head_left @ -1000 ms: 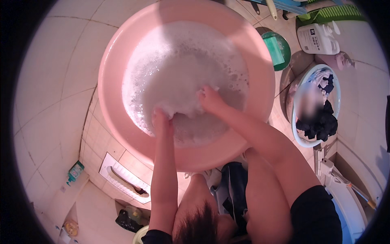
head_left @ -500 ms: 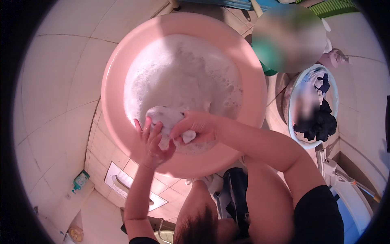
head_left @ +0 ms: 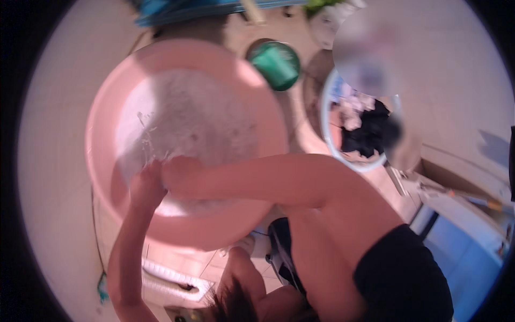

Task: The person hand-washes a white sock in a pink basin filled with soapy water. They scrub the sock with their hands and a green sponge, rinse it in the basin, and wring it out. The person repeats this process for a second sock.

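Note:
A large pink basin [head_left: 214, 228] holds sudsy water [head_left: 209, 118] with white foam. Over its near left part, my left hand [head_left: 147, 185] and my right hand [head_left: 183, 174] are pressed together, both closed. Streaks of water fly up just beyond the fingers. The small white cloth seen between them a moment before is now hidden inside the hands. Motion blurs the fingers. My right forearm crosses above the basin's near right rim.
Right of the basin stand a green container [head_left: 276, 65] and a pale blue oval tub [head_left: 328, 137] with dark clothes [head_left: 367, 131] and lighter ones. A white squat toilet [head_left: 174, 282] lies near left. Blue sheeting [head_left: 188, 12] shows at the far edge.
Both hands have closed tightly together around the white cloth, which has dropped out of sight. My left hand's fingers were spread before. Water now splashes. The view has shifted, moving the basin leftward.

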Tool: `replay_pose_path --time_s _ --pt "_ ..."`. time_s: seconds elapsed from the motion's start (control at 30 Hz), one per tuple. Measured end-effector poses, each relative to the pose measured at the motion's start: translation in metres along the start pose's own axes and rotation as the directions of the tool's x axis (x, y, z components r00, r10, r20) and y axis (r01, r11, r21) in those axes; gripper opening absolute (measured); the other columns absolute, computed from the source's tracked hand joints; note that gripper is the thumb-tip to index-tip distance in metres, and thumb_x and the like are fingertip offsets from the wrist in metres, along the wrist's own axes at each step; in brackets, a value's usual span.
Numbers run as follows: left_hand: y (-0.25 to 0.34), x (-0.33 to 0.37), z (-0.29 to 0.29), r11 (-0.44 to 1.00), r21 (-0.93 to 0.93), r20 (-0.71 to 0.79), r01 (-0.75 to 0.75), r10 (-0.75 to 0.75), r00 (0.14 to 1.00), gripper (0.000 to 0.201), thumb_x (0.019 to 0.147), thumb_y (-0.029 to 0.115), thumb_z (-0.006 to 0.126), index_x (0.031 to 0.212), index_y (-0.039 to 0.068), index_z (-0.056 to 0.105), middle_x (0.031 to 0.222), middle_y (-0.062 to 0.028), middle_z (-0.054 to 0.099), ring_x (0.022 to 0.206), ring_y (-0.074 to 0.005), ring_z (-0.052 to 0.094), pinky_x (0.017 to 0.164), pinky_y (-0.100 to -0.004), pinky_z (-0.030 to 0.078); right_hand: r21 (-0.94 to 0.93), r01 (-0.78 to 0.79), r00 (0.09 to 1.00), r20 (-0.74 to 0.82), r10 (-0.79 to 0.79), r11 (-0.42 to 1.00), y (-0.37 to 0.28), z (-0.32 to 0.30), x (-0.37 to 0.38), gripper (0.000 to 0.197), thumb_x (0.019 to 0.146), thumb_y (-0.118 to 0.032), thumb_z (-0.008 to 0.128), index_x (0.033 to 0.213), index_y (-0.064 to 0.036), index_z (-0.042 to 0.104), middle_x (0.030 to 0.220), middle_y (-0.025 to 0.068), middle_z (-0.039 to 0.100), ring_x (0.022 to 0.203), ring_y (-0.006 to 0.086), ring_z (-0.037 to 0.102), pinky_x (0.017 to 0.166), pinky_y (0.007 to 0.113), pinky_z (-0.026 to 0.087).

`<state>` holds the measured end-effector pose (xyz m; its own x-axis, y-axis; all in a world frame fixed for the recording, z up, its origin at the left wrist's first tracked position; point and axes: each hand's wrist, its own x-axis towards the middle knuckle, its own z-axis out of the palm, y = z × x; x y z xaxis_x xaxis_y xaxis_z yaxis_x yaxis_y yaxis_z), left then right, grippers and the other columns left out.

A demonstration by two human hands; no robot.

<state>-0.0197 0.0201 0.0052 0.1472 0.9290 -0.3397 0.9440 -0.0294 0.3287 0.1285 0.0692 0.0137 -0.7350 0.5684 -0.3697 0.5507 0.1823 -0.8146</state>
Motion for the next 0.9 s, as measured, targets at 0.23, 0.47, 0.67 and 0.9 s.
replay_pose_path --time_s 0.23,0.47,0.67,0.9 --pt "0.070 -0.003 0.063 0.324 -0.759 0.546 0.565 -0.155 0.823 0.035 0.070 0.007 0.066 0.102 0.002 0.052 0.090 -0.0059 0.056 0.081 -0.0154 0.056 0.064 -0.0288 0.047 -0.249 0.274 0.953 0.201 -0.227 0.929 0.094 0.034 -0.027 0.022 0.073 -0.019 0.053 0.091 -0.0070 0.059 0.090 0.0116 0.061 0.086 0.0304 0.058 0.075 0.040 0.045" --pt "0.044 -0.027 0.132 0.555 -0.726 0.143 0.406 -0.455 0.879 0.045 0.075 0.026 0.066 0.107 -0.001 0.049 0.103 -0.0145 0.054 0.094 -0.0239 0.052 0.077 -0.0330 0.045 0.135 -0.597 0.541 -0.660 0.521 0.791 0.100 -0.137 -0.173 0.047 0.070 -0.022 0.067 0.109 -0.0043 0.046 0.091 0.0155 0.059 0.079 0.0241 0.060 0.069 0.033 0.047" --pt "0.050 -0.018 0.175 0.614 -0.572 0.073 0.544 -0.623 0.779 0.062 0.073 0.036 0.063 0.115 -0.003 0.041 0.109 -0.0232 0.050 0.104 -0.0367 0.046 0.088 -0.0422 0.037 -0.606 -0.666 0.617 -0.775 -0.136 0.434 0.147 -0.174 -0.210 0.044 0.073 -0.020 0.066 0.109 -0.0023 0.048 0.107 0.0188 0.050 0.099 0.0327 0.049 0.084 0.038 0.040" --pt "0.070 0.017 0.165 0.580 -0.545 0.310 0.605 -0.532 0.788 0.049 0.068 0.032 0.064 0.098 -0.006 0.053 0.097 -0.0247 0.056 0.089 -0.0383 0.055 0.077 -0.0429 0.044 -0.488 -0.031 0.980 -0.187 -0.070 0.872 0.100 -0.031 -0.023 0.036 0.075 -0.019 0.058 0.108 -0.0062 0.052 0.098 0.0158 0.055 0.093 0.0312 0.054 0.082 0.038 0.043"
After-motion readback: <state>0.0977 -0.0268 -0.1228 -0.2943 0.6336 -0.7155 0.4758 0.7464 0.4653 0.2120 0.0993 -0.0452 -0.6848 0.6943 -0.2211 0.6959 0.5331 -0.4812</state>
